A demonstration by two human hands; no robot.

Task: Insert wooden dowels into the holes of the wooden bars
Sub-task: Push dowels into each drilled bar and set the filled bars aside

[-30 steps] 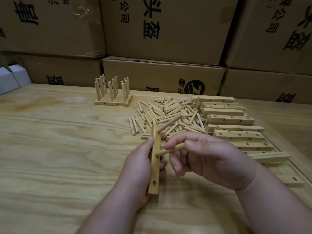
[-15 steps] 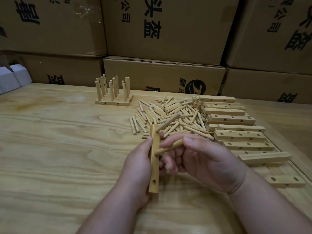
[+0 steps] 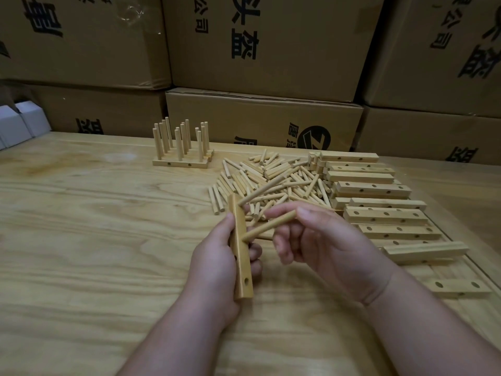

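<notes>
At frame centre, the left hand [image 3: 217, 256] grips a bar [image 3: 240, 248] standing nearly upright. The right hand [image 3: 325, 240] pinches a dowel [image 3: 268, 225] slanting down-left, its lower tip at the bar's middle hole. Another dowel [image 3: 257, 193] juts from the top hole.

both forearms reach in from the bottom edge, bare, and meet near the middle. the left hand [image 3: 217, 256] is turned with its back to the left, thumb up along the near side and fingers curled round from behind, fingertips showing at the right; it grips a wooden bar [image 3: 241, 248]. the right hand [image 3: 325, 240] sits just beside it, wrist bent, thumb and forefinger pinching a dowel [image 3: 268, 226], the other fingers curled loosely below.
</notes>
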